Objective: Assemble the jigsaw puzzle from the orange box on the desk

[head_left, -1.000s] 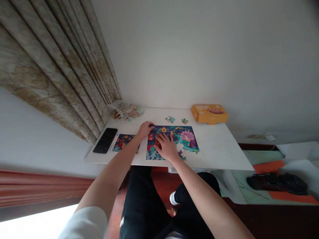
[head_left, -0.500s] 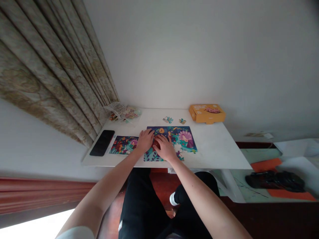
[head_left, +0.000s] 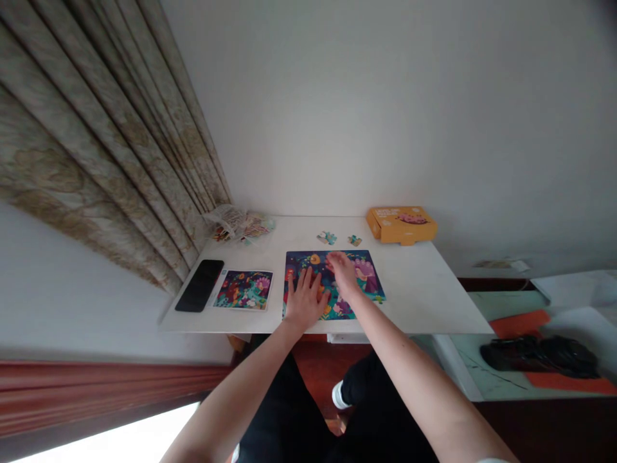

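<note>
A colourful jigsaw puzzle (head_left: 367, 273) lies on the white table, partly covered by both hands. My left hand (head_left: 306, 301) rests flat on its left and lower part with the fingers spread. Over the upper middle of the puzzle, my right hand (head_left: 342, 270) has its fingers curled together; whatever they may hold is hidden. A printed picture card (head_left: 243, 289) with a similar design lies to the left of the puzzle. Behind the puzzle are loose joined pieces (head_left: 326, 238) and another small piece group (head_left: 355, 240).
A black phone (head_left: 200, 285) lies at the table's left edge. Clear plastic bags with pieces (head_left: 258, 225) sit at the back left, near the curtain (head_left: 144, 128). A yellow box (head_left: 405, 225) stands at the back right. A dark bottle (head_left: 540, 355) lies on a lower surface at right.
My left hand has moved right and down and now lies spread on the puzzle. My right hand has shifted up and right, its fingers drawn together. The camera view has tilted slightly.
</note>
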### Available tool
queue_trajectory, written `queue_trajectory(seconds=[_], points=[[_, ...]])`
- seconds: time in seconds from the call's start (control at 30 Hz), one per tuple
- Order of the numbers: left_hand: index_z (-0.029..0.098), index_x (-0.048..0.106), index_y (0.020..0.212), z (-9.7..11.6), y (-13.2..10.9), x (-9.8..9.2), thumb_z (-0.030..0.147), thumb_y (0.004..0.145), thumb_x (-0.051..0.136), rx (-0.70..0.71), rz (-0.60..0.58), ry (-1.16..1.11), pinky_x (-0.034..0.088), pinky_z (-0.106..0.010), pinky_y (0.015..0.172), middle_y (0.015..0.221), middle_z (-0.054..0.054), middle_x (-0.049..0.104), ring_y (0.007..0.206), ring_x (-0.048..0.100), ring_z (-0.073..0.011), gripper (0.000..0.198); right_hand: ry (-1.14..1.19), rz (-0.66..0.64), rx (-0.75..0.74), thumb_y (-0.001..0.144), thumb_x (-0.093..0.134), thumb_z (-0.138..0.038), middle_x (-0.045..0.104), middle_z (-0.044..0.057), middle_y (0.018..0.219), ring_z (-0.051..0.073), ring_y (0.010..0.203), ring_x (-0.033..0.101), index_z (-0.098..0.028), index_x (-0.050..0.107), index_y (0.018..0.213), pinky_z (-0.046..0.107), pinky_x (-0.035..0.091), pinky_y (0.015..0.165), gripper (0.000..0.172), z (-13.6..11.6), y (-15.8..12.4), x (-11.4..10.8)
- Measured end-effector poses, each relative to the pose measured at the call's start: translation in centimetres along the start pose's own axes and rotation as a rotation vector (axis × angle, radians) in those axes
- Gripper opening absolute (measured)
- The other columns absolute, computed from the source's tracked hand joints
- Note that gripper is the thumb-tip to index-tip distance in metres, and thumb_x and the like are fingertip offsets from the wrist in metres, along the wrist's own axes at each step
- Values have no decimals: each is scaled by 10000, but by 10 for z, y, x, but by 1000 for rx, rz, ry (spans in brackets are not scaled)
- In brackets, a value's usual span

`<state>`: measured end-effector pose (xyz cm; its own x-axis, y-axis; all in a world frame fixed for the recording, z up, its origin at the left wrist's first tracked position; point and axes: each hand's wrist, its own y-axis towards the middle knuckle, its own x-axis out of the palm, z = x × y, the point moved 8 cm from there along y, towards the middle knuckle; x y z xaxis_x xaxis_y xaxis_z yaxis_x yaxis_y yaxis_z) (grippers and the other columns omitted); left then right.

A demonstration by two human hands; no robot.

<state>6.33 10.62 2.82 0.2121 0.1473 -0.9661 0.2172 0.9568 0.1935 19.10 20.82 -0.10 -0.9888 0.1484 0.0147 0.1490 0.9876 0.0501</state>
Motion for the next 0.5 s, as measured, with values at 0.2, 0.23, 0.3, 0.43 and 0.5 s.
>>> queue_trajectory(seconds=[0.2,0.23,0.3,0.43,0.5], points=[[199,539,1513,14,-11,0,537,1050,393,25,8,-27,228,-627,1275,1637,-151,441,1551,353,-306,591,-702,-42,-301,892,646,-351,728,131,1138,288,1152,632,-190,699,1040,446,455,1073,225,-35,67,6],[202,536,1514,15,-12,-1,541,1050,394,22,9,-32,236,-630,1272,1635,-148,445,1552,352,-307,592,-812,-76,-314,892,660,-329,714,148,1203,295,1200,613,-175,703,1103,444,439,1094,265,-35,75,11],[203,535,1511,15,-13,-1,545,1048,400,13,11,-45,242,-638,1269,1628,-148,455,1548,358,-312,591,-973,-137,-312,889,690,-311,681,164,1301,307,1247,589,-161,693,1213,434,436,1095,358,-31,87,21],[186,557,1487,15,-12,-1,539,1041,432,6,13,-86,264,-644,1263,1605,-174,479,1534,380,-331,583,-1133,-173,-256,908,698,-342,676,174,1320,335,1213,607,-179,695,1266,442,480,1020,394,-22,102,34],[184,570,1473,15,-12,-1,526,1035,454,10,22,-109,278,-654,1254,1588,-185,496,1519,401,-347,568,-1169,-174,-236,925,678,-349,698,179,1272,341,1170,625,-183,715,1233,448,497,979,352,-19,107,37]])
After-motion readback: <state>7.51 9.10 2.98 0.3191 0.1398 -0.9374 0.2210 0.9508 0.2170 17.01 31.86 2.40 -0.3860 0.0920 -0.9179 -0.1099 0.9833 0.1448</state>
